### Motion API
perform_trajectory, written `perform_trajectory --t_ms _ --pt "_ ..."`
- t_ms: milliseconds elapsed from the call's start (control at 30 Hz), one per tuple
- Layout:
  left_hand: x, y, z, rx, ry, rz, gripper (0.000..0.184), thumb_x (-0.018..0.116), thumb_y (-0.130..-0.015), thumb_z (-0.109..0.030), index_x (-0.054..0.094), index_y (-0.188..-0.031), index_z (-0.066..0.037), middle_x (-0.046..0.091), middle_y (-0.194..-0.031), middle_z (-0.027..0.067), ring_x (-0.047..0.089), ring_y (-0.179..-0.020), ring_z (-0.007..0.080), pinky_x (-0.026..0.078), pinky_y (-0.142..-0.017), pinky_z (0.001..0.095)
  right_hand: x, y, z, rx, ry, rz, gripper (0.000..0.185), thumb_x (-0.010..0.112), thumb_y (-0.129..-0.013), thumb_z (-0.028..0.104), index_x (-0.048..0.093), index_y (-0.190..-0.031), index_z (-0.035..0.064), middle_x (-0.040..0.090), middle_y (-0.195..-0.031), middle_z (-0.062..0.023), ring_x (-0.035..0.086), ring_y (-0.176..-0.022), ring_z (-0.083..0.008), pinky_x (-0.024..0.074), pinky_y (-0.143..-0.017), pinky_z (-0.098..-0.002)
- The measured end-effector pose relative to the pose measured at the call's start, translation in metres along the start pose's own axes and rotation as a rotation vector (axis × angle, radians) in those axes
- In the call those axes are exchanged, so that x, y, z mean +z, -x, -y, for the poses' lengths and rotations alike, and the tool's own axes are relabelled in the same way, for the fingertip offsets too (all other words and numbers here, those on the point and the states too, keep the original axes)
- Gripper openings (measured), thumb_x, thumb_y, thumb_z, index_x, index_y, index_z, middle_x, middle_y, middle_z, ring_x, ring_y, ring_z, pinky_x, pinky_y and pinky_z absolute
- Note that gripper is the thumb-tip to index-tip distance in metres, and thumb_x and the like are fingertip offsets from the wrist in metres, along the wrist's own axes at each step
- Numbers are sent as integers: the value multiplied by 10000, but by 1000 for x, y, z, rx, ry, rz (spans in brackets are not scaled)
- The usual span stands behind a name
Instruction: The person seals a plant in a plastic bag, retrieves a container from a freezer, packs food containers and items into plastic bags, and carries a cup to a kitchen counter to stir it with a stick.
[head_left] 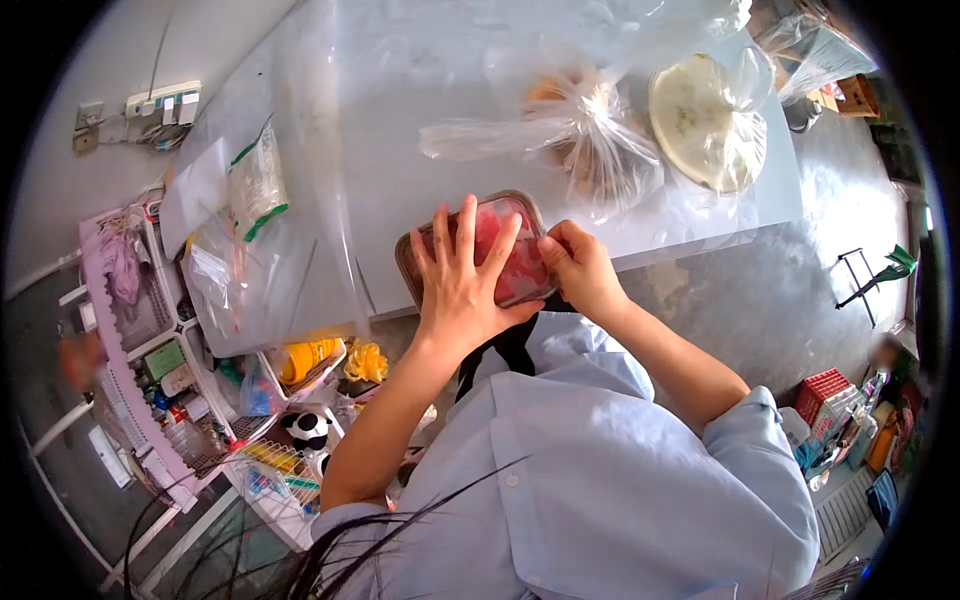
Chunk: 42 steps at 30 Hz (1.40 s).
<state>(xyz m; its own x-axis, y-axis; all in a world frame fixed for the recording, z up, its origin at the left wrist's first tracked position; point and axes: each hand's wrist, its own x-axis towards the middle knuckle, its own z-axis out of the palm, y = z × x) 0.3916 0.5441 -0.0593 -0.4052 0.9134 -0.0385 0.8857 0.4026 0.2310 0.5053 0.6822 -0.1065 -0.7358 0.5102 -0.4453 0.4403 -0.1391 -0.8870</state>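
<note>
A rectangular food container [525,270] with rounded corners and red pieces inside, under a clear cover, is tilted at the table's near edge in front of my body. My left hand [465,275] lies across its top with the fingers spread, the thumb along the near side. At the right edge of the container, my right hand [582,268] has its fingers curled in and pinched on the rim. Whether it grips the cover or the rim itself is hidden by the fingers.
On the table [400,90] are a knotted clear plastic bag [600,150], a bagged round pale lid [695,115] and a green-edged packet [258,180]. Plastic sheeting hangs over its left part. A shelf cart [125,340] with small goods stands left.
</note>
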Motion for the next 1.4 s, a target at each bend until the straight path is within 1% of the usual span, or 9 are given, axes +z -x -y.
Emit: perform_trajectory --t_ms 267,300,600,733,867,1000,1067,1267,1400 --pt "5 -3 -1 -24 -10 24 1053 817 -545 -510 358 -1455 -244 170 -1517 238 225 -1324 532 223 -978 739 -11 -18 1 443 -616 236 199 640 -921 200 551 -870 30 495 -641 -18 396 -467 -107 298 -399 -277" --pt "8 -1 0 -23 -14 20 1053 817 -545 -510 358 -1455 -244 170 -1517 238 225 -1324 532 223 -978 739 -12 -19 0 446 -620 272 157 615 -936 203 517 -890 89 486 -689 6 359 -502 -82 265 -429 -250" --pt "5 4 0 -32 72 -23 1151 847 -530 -498 279 -1487 -209 139 -1527 233 193 -1361 501 170 -1019 723 -15 -8 -2 163 -430 245 244 656 -917 242 527 -958 40 529 -758 -28 458 -571 -99 352 -470 -250" --pt "3 10 4 -45 137 -45 1205 862 -527 -489 230 -1501 -166 91 -1542 243 129 -1400 493 144 -1044 710 -17 -5 5 190 -351 219 276 682 -898 263 547 -967 33 550 -763 -25 475 -583 -89 365 -475 -246" --pt "-6 24 6 -46 131 -123 1103 814 -617 -488 250 -1494 -131 100 -1546 243 125 -1410 482 120 -1052 711 -19 0 3 152 -271 173 283 676 -906 283 551 -999 47 558 -779 1 466 -584 -66 372 -491 -222" --pt "-12 52 12 -89 146 -274 898 747 -723 -423 347 -1451 -84 206 -1524 238 202 -1403 456 142 -1075 669 -18 11 7 -215 -9 -117 258 681 -867 172 554 -992 -13 528 -682 -22 472 -609 -86 399 -555 -237" --pt "-8 72 14 -139 178 -432 712 688 -781 -346 453 -1381 -44 335 -1468 230 303 -1372 425 171 -1102 607 -14 24 30 -389 27 -203 150 635 -836 15 545 -954 -8 485 -658 -15 437 -592 -83 368 -538 -238" --pt "9 142 8 -480 169 -627 450 630 -823 -239 557 -1218 -37 510 -1303 144 464 -1243 343 273 -1077 525 21 35 59 -877 69 98 133 604 -792 -87 555 -884 -5 544 -744 -67 472 -551 -114 386 -510 -233" --pt "21 190 8 -664 154 -718 391 622 -827 -190 577 -1178 -24 546 -1252 140 502 -1188 337 320 -1043 504 76 52 70 -953 45 375 189 628 -743 -112 581 -875 14 590 -765 -87 546 -558 -147 435 -467 -258"
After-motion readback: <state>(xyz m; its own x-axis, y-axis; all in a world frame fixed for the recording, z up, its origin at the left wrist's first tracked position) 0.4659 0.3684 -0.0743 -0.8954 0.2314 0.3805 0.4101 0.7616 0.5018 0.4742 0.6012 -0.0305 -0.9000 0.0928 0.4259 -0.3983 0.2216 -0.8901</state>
